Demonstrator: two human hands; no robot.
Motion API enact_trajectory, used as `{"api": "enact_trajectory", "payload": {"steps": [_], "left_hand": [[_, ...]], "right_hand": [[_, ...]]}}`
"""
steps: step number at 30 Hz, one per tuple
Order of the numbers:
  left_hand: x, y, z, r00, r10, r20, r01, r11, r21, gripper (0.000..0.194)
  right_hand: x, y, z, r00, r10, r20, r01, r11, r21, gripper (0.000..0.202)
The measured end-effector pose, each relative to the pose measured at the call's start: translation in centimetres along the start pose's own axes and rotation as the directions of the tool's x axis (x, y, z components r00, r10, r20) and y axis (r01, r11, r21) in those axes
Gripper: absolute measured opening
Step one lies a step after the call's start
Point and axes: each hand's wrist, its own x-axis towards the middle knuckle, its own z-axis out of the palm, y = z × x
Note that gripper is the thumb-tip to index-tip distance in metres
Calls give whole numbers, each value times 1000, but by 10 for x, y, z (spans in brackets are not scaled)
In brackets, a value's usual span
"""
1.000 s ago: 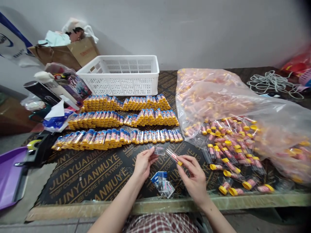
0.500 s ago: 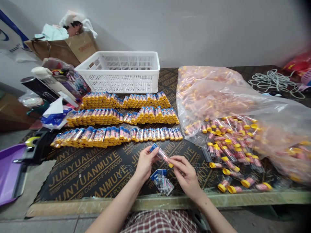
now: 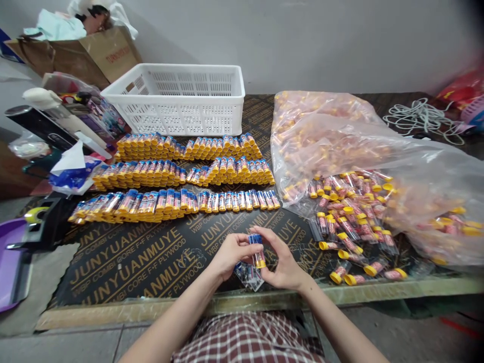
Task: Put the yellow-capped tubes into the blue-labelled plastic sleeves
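Left hand (image 3: 239,253): grip pinching a small clear tube (image 3: 257,251), thumb on its face. Tube is near upright, blue band at top, yellow cap at bottom, held above the surface (image 3: 151,267) near its front edge. Right hand (image 3: 279,258): thumb and forefinger spread in a C around the tube's right side, one tip near the blue end, the other near the cap. Can't tell whether either tip presses on it.

Printed cards (image 3: 249,276) lie on the surface just below the tube, partly hidden by the left hand.

Ahead and to the left: three rows of blue-and-yellow tubes (image 3: 151,204), stacked in layers, except the right part of the front row, which looks like a single layer. White basket (image 3: 174,113) sits behind the rows. Paper bag (image 3: 109,55) behind and left of that, cloth and plastic piled on top. Bottles (image 3: 49,118) lean at the left, next to a blue-and-white packet (image 3: 75,174). Tape dispenser (image 3: 49,222) nearer, beside a purple dustpan (image 3: 13,262).

Right side: loose pink-filled tubes (image 3: 350,222), yellow caps, jumbled at the mouth of a big clear bag (image 3: 328,136) holding more. White cord (image 3: 419,118) coiled behind the bag.
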Motion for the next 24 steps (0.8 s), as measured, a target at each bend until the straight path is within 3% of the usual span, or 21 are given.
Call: {"api": "enact_trajectory", "payload": {"steps": [15,19,21,22,24], "left_hand": [[-2,-1,6,998,13,-64,-16,999,-40,37],[11,15,-10,992,112,-53,-106,988,111,33],[21,35,-27,967,232,-109,-177,912,370,26],[27,47,-37,935,314,-163,-184,825,535,24],[39,72,-56,828,490,-271,-61,561,826,25]], "right_hand": [[1,1,3,998,36,-41,-33,996,78,86],[3,2,-4,998,59,-39,-57,997,42,88],[2,6,-11,992,76,-105,-72,997,35,88],[2,9,-14,985,89,-146,-85,996,31,87],[-1,14,-20,970,127,-207,-127,992,13,81]]}}
